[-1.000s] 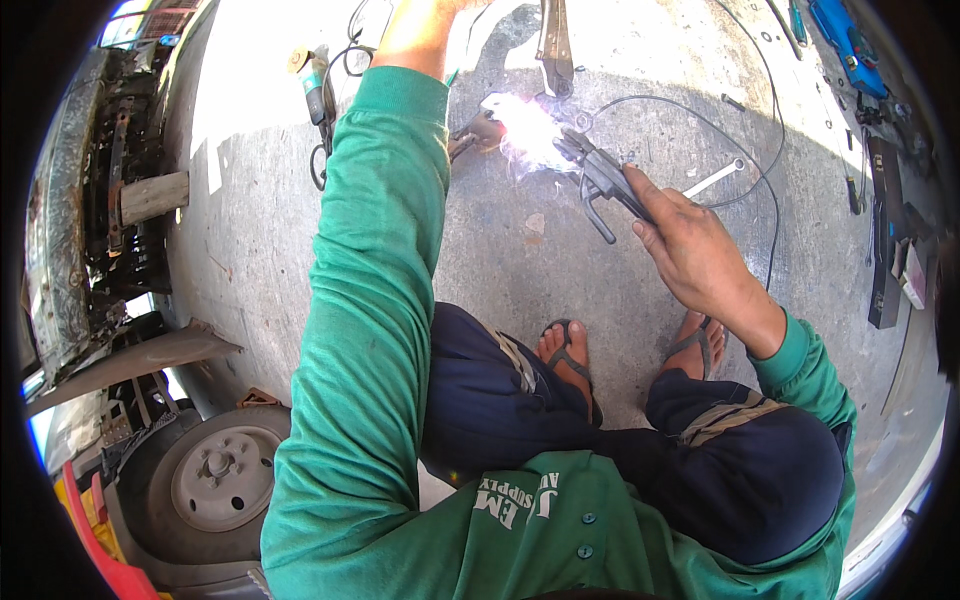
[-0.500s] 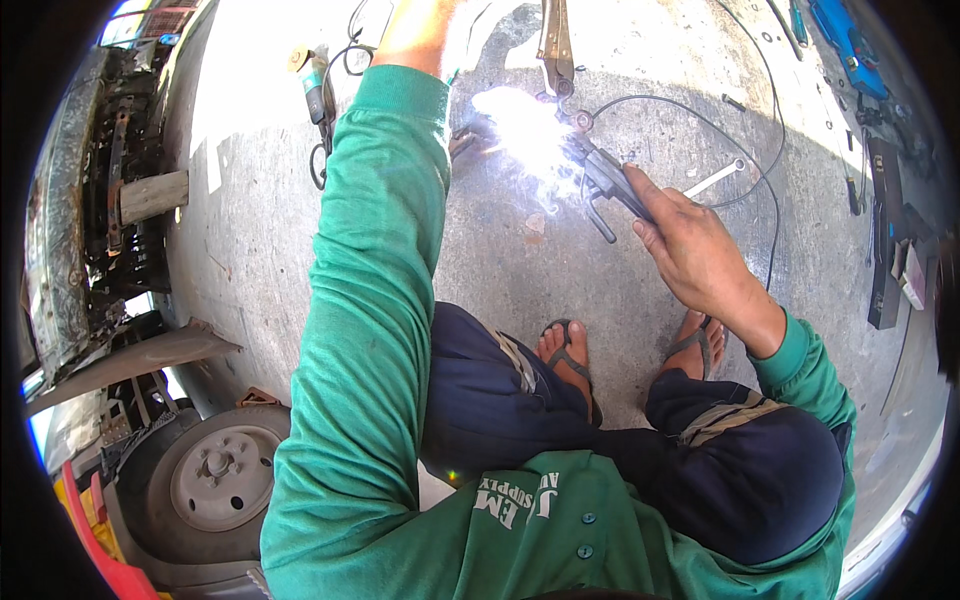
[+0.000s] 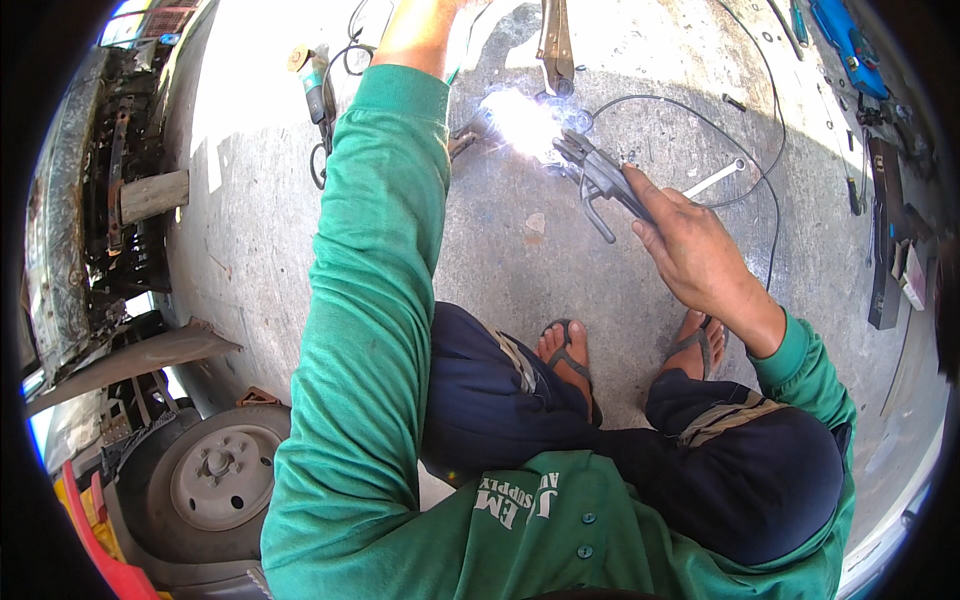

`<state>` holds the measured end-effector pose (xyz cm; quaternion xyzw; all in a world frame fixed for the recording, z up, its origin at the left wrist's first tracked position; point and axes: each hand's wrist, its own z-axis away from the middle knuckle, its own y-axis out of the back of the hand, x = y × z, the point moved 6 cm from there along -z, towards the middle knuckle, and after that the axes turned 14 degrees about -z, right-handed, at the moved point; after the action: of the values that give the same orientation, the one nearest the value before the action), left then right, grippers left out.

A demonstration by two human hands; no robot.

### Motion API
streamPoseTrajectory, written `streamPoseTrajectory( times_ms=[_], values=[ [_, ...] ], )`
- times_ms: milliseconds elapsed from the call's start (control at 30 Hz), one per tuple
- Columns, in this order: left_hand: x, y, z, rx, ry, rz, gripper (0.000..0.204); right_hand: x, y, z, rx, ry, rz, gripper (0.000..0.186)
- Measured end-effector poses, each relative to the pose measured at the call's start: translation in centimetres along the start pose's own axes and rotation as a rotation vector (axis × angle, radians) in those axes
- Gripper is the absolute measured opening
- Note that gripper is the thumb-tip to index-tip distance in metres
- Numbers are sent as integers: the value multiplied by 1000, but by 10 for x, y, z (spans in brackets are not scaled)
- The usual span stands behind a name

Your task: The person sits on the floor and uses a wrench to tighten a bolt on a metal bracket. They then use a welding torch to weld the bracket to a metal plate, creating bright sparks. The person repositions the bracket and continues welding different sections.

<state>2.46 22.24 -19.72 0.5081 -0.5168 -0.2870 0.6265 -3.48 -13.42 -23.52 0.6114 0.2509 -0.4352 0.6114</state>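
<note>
My right hand (image 3: 690,245) is closed round the handle of a black welding electrode holder (image 3: 603,172), whose jaws point up and left. Just beyond the jaws burns a white welding arc (image 3: 520,120), and its glare hides the rod tip and the metal being struck. A brown, worn metal bar (image 3: 556,50) with a rounded end comes down from the top edge to beside the glare. My left arm reaches past the top edge. Only the wrist and back part of my left hand (image 3: 418,32) show; its fingers are hidden.
An angle grinder (image 3: 315,90) lies on the concrete at upper left. A wrench (image 3: 716,178) and a looping black cable (image 3: 690,112) lie to the right, with a blue tool (image 3: 848,45) farther off. A wheel (image 3: 222,475) and a wooden block (image 3: 155,198) are at left.
The arc's glare has shrunk, and the smoke and streaks below it have faded. More of the holder's jaws shows. Both arms have hardly moved.
</note>
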Motion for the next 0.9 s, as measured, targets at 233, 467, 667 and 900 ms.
streamPoseTrajectory(
  times_ms=[233, 467, 667, 900],
  values=[
    [3, 4, 5, -10, -28, 15, 51, -1, 0, -1, -31, -36, -43, 57],
    [3, 7, 6, -2, -63, 12, 50, -2, 0, -1, -24, -18, -44, 57],
    [5, 3, 4, 0, -29, 32, 49, 4, -2, -1, 1, 1, -3, 57],
    [3, 7, 5, 33, -82, -3, 50, 0, -1, -2, -16, -16, -25, 57]
  ],
)
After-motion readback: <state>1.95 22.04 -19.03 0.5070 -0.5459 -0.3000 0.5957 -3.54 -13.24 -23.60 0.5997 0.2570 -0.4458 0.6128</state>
